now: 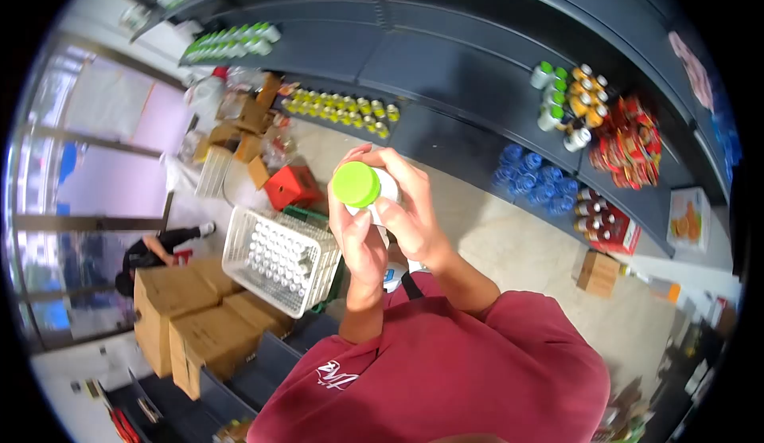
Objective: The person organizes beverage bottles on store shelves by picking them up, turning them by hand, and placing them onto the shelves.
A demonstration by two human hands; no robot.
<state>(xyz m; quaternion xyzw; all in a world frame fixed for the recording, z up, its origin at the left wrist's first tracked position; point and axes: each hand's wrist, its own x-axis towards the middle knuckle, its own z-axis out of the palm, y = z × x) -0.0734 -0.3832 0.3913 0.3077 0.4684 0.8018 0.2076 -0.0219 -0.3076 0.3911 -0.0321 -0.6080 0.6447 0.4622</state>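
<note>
Pinching a white bottle (387, 187) in the grip of left hand (363, 253) and right hand (416, 222). Capped in green, not yet set down.

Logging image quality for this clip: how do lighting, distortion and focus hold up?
Head view: strong fisheye, black corners, grey shelves visibly bowed; windows at picture left pale and washed out; a soft dark shadow across the middle shelving; left hand, right hand and green-capped container brightly lit with clear outlines; labels on the shelved goods too small to read.
</note>
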